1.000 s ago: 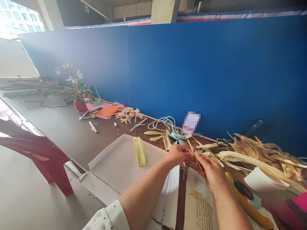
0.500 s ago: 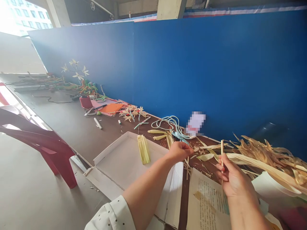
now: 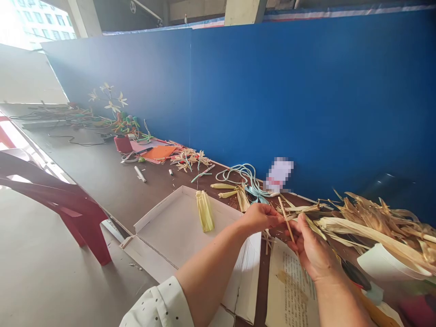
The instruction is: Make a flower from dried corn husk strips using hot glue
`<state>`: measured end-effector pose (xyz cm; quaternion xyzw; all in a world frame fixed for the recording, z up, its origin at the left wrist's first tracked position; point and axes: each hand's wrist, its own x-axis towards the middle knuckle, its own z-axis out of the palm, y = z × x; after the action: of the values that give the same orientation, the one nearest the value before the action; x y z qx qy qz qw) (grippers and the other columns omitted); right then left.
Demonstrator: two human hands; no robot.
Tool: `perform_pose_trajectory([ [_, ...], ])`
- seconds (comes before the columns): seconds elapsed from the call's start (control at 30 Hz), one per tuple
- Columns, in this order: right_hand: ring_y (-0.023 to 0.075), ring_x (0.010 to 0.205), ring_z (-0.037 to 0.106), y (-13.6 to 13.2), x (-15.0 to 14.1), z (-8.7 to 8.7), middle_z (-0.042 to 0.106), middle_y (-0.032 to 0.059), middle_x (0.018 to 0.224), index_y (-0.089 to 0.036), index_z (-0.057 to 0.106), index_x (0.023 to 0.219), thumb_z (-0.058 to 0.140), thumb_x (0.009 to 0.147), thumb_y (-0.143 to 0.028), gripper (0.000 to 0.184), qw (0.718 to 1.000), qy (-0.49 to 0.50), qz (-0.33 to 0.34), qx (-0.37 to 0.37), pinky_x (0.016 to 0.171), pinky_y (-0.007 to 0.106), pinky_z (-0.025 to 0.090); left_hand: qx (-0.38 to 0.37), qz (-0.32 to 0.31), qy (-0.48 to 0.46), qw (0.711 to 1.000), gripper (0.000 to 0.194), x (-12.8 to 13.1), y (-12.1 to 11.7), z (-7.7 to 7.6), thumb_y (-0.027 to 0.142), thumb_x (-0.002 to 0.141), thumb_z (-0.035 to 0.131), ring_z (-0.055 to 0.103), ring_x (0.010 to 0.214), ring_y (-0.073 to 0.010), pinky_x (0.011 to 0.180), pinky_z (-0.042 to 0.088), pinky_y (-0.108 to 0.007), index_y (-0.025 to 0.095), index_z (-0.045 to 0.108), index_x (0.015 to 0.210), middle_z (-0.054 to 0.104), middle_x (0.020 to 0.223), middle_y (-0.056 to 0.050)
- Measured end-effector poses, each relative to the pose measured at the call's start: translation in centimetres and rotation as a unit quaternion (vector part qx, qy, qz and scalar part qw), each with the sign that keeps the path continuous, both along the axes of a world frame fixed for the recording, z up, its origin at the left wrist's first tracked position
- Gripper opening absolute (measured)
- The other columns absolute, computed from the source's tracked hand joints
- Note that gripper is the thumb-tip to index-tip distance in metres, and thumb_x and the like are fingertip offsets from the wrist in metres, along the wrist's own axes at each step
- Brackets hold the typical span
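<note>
My right hand (image 3: 313, 252) is closed around a thin pale wooden stick (image 3: 285, 213), which tilts up to the left. My left hand (image 3: 261, 218) has its fingers pinched together close against the stick. A small pale bit shows at the fingertips, too small to name. Left of my forearm, a yellow-green piece of corn husk (image 3: 205, 212) rests in an opened white cardboard box (image 3: 177, 222). Below my hands lies a printed sheet (image 3: 288, 290). Long dried husks (image 3: 354, 229) spread to the right of my right hand.
A white bowl (image 3: 384, 265) stands at the right with husks over it. Looped pale blue cord (image 3: 245, 172), husk flowers (image 3: 190, 159), orange paper (image 3: 158, 153) and a marker (image 3: 139, 174) lie farther along the table. A blue panel (image 3: 289, 91) borders the back; a red chair (image 3: 68, 204) stands left.
My right hand has moved left with the stick and tilted it. My left hand has shifted slightly right, and the two hands now meet at the stick.
</note>
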<state>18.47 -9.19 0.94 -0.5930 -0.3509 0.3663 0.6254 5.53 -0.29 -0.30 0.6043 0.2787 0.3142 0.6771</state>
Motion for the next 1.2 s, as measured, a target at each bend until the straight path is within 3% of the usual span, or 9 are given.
perform_pose_trajectory([
  [0.1, 0.0170, 0.054, 0.056, -0.1, 0.1, -0.4, 0.066, 0.0020, 0.065, -0.028, 0.070, 0.075, 0.072, 0.067, -0.056, 0.029, 0.999, -0.024, -0.003, -0.041, 0.038, 0.026, 0.036, 0.003, 0.023, 0.029, 0.999, 0.023, 0.1, 0.0, -0.1, 0.033, 0.067, 0.071, 0.050, 0.058, -0.0077, 0.059, 0.042, -0.022, 0.013, 0.066, 0.076, 0.059, 0.065, 0.000],
  [0.27, 0.0181, 0.058, 0.059, -0.1, 0.5, -0.9, 0.067, 0.0026, 0.065, -0.028, 0.073, 0.082, 0.068, 0.069, -0.058, 0.033, 0.988, -0.103, -0.017, -0.115, 0.046, 0.026, 0.040, -0.027, -0.001, -0.021, 0.999, 0.031, 0.2, -0.3, 0.3, 0.037, 0.060, 0.077, 0.050, 0.057, -0.0063, 0.056, 0.041, -0.020, 0.012, 0.063, 0.071, 0.058, 0.064, 0.000],
  [0.4, 0.0189, 0.056, 0.059, 0.1, 1.3, -1.7, 0.067, 0.0024, 0.061, -0.028, 0.073, 0.077, 0.069, 0.069, -0.055, 0.028, 0.988, -0.133, -0.008, -0.082, 0.044, 0.026, 0.037, -0.030, 0.002, -0.021, 0.999, 0.035, 0.3, -0.4, 0.4, 0.042, 0.060, 0.076, 0.049, 0.056, -0.0061, 0.055, 0.041, -0.021, 0.012, 0.063, 0.073, 0.057, 0.064, 0.001],
  [0.5, 0.0140, 0.042, 0.047, 0.1, 1.3, -1.8, 0.059, 0.0002, 0.051, -0.025, 0.069, 0.067, 0.072, 0.067, -0.053, 0.028, 0.989, -0.131, -0.020, -0.071, 0.038, 0.026, 0.028, -0.025, 0.009, -0.004, 1.000, 0.040, 0.3, -0.4, 0.3, 0.045, 0.057, 0.078, 0.050, 0.058, -0.0069, 0.056, 0.041, -0.021, 0.012, 0.063, 0.073, 0.057, 0.064, 0.001],
  [0.63, 0.0077, 0.035, 0.032, -0.2, 0.1, -0.5, 0.046, -0.0034, 0.045, -0.023, 0.063, 0.062, 0.073, 0.066, -0.054, 0.033, 0.996, -0.033, 0.007, -0.086, 0.034, 0.023, 0.017, -0.014, 0.009, -0.018, 1.000, 0.043, 0.2, -0.4, 0.3, 0.047, 0.055, 0.079, 0.048, 0.057, -0.0072, 0.056, 0.039, -0.022, 0.012, 0.063, 0.073, 0.056, 0.062, 0.001],
  [0.8, 0.0018, 0.038, 0.014, -0.5, -1.0, 0.6, 0.026, -0.0086, 0.045, -0.019, 0.056, 0.060, 0.079, 0.061, -0.049, 0.038, 0.984, 0.142, 0.082, -0.075, 0.034, 0.017, 0.009, 0.048, 0.009, -0.021, 0.999, 0.035, 0.2, -0.6, 0.3, 0.044, 0.064, 0.073, 0.045, 0.058, -0.0063, 0.058, 0.037, -0.021, 0.012, 0.065, 0.076, 0.055, 0.064, 0.002],
  [0.93, 0.0007, 0.040, 0.010, -0.6, -0.6, 0.6, 0.023, -0.0099, 0.047, -0.017, 0.053, 0.062, 0.081, 0.062, -0.045, 0.039, 0.965, 0.223, 0.127, -0.059, 0.033, 0.015, 0.011, 0.074, 0.009, -0.013, 0.997, 0.028, 0.1, -0.6, 0.5, 0.039, 0.069, 0.068, 0.044, 0.058, -0.0064, 0.057, 0.035, -0.020, 0.012, 0.065, 0.078, 0.056, 0.066, 0.001],
  [1.07, 0.0004, 0.041, 0.008, -0.8, 0.4, 0.7, 0.021, -0.0110, 0.049, -0.017, 0.049, 0.061, 0.083, 0.060, -0.038, 0.040, 0.943, 0.302, 0.136, -0.028, 0.032, 0.012, 0.013, 0.052, 0.067, 0.019, 0.996, 0.026, -0.4, -0.5, 1.2, 0.036, 0.069, 0.069, 0.039, 0.053, -0.0056, 0.052, 0.031, -0.020, 0.012, 0.065, 0.077, 0.051, 0.059, 0.003],
  [1.2, 0.0008, 0.040, 0.009, -0.9, 0.5, 1.0, 0.021, -0.0112, 0.050, -0.016, 0.051, 0.063, 0.082, 0.061, -0.038, 0.037, 0.948, 0.291, 0.126, -0.033, 0.031, 0.011, 0.014, 0.022, 0.105, -0.014, 0.994, 0.036, -0.9, -0.6, 2.0, 0.045, 0.069, 0.070, 0.040, 0.054, -0.0057, 0.053, 0.033, -0.020, 0.012, 0.067, 0.082, 0.051, 0.061, 0.003],
])
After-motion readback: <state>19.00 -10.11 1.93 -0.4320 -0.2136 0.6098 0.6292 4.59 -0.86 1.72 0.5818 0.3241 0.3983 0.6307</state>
